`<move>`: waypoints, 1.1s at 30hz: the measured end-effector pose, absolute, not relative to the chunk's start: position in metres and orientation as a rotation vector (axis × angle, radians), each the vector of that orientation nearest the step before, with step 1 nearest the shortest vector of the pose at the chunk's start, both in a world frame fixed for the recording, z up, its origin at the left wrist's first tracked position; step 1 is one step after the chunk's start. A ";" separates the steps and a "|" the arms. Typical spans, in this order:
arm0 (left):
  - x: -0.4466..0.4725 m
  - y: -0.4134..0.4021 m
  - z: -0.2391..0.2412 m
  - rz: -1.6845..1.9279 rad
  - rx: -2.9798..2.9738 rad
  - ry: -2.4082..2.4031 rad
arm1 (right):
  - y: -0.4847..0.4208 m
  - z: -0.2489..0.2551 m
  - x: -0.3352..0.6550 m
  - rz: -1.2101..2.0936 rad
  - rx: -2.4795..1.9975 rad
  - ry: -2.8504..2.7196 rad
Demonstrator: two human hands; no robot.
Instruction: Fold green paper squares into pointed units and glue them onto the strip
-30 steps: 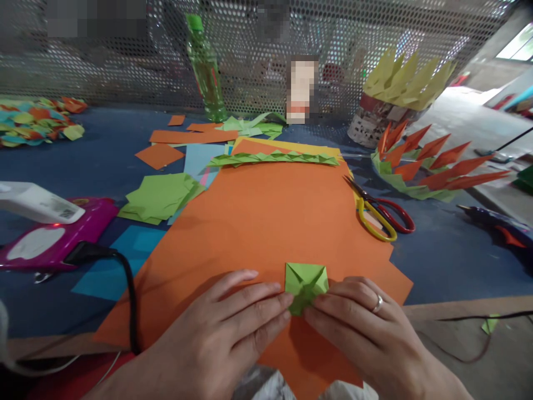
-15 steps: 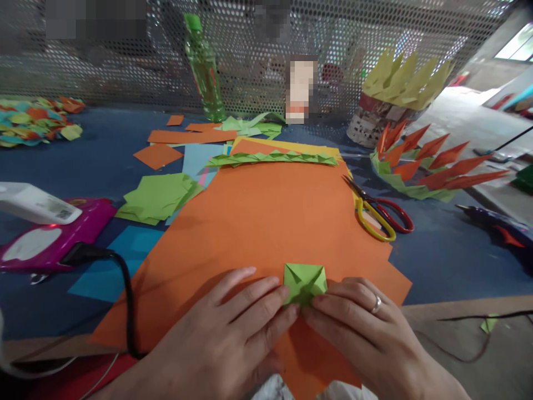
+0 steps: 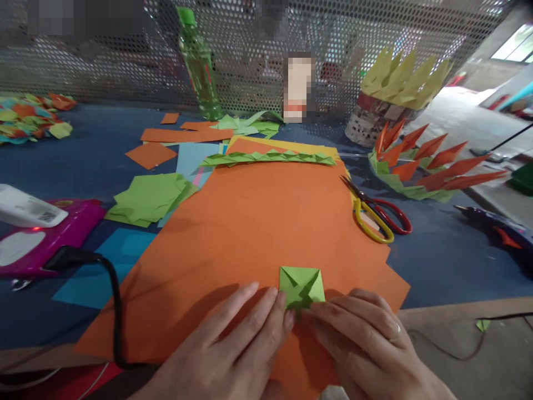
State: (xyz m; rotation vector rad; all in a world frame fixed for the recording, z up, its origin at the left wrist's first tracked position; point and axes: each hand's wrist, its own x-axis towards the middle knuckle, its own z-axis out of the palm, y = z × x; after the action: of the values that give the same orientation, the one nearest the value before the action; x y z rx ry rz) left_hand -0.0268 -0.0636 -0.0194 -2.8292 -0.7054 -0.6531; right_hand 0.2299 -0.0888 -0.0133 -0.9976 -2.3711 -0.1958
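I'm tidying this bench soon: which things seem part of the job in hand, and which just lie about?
In hand, it seems:
green folded square, touched by left hand and right hand
orange sheet beneath
probably the stacked green paper

Apparently just lying about:
scissors
green bottle
glue gun

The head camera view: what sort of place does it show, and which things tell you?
Probably a paper-craft workspace: the small folded green paper square, the red-and-yellow-handled metal scissors and the spiky orange-and-green paper ring all point to cutting and folding work.
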 end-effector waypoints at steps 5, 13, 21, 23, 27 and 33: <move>-0.026 -0.065 -0.021 -0.650 -2.795 -0.732 | -0.090 -0.013 0.225 -0.155 -1.085 -2.334; -0.028 -0.068 -0.027 -0.668 -2.798 -0.757 | -0.091 -0.021 0.223 -0.213 -1.062 -2.212; -0.030 -0.072 -0.026 -0.680 -2.809 -0.817 | -0.086 -0.019 0.223 -0.190 -1.075 -2.227; -0.030 -0.072 -0.026 -0.671 -2.827 -0.832 | -0.086 -0.021 0.223 -0.173 -1.067 -2.232; -0.029 -0.067 -0.021 -0.631 -2.829 -0.763 | -0.088 -0.020 0.227 -0.027 -1.054 -2.202; -0.034 -0.069 -0.021 -0.672 -2.852 -0.748 | -0.071 0.010 0.233 0.140 -1.091 -2.338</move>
State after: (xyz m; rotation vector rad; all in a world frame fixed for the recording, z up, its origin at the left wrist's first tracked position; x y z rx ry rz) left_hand -0.0342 -0.0689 -0.0213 -2.8522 -0.7483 -0.6720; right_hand 0.2329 -0.0708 0.0103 -1.0914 -2.3378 0.1398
